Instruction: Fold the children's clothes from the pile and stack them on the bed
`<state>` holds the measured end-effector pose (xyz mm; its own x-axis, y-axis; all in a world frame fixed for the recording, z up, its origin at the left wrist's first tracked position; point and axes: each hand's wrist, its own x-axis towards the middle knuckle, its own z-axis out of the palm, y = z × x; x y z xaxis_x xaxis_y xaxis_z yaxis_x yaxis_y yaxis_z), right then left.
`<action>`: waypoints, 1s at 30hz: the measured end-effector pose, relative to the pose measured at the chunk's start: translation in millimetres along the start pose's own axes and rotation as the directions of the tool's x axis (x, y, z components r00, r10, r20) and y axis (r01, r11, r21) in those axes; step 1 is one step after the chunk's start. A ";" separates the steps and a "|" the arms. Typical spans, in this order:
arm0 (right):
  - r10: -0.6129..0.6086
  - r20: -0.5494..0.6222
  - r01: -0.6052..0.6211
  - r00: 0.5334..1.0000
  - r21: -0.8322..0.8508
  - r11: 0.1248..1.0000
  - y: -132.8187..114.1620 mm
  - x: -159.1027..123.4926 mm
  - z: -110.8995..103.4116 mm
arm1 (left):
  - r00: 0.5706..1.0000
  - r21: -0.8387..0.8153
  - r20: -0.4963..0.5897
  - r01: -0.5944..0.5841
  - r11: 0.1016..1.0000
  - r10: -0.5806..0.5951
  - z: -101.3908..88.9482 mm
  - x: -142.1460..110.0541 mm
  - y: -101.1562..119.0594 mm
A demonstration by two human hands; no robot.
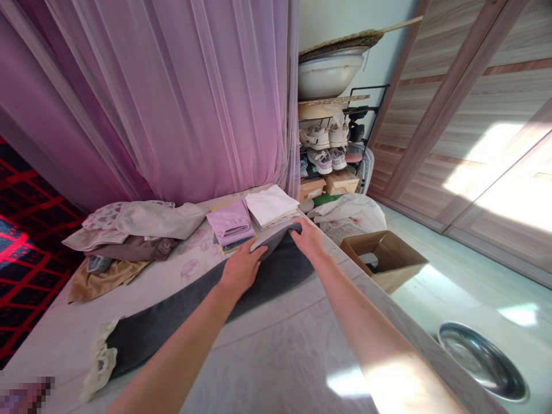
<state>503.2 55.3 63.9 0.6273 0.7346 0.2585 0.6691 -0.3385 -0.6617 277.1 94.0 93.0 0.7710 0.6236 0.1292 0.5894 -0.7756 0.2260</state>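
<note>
Dark garment (181,307): beneath both hands' fingers, running leftward from them to a lace trim (102,362).
Left hand (240,270): fingers on the folded edge; cannot tell if gripping.
Right hand (309,238): fingers clamped on the far end.
Purple stack (232,223): just beyond the left fingers.
White stack (271,205): just beyond the right fingers.

Your bare forearms (185,342) reach forward and converge, left hand (241,270) nearer you with thumb extended, right hand (309,238) farther out, fingers (301,223) curled inward in a grip.
</note>
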 end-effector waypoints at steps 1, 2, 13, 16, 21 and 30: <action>-0.013 -0.005 0.013 1.000 -0.013 1.000 -1.1 -1.0 -0.3 | 0.996 -0.048 0.091 -0.021 0.999 0.026 -4.2 8.7 -11.4; -0.045 -0.020 0.044 0.999 -0.027 0.999 -2.9 -3.2 -1.1 | 0.991 -0.076 0.130 -0.011 0.997 0.021 -7.9 17.4 -21.4; -0.572 0.348 0.648 0.743 -0.160 0.745 -3.3 -68.3 12.2 | 0.999 -0.002 0.041 -0.016 1.000 0.016 -21.9 64.5 -55.1; -0.527 0.438 0.642 0.728 -0.166 0.749 6.6 -71.9 12.6 | 0.999 0.044 0.020 -0.039 0.998 0.038 -20.2 67.3 -52.9; -0.536 0.413 0.641 0.737 -0.173 0.748 6.8 -77.4 7.0 | 0.997 0.124 0.010 -0.082 0.989 0.081 -20.9 68.3 -50.7; -0.523 0.432 0.631 0.735 -0.152 0.761 -10.7 -76.5 24.6 | 0.992 0.254 -0.053 -0.097 0.962 0.114 -28.2 61.2 -48.2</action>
<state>438.2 17.2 34.0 -0.0611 0.9708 0.2320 0.9654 0.1165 -0.2332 289.2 172.3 117.2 0.8194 0.5354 0.2049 0.5536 -0.8318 -0.0402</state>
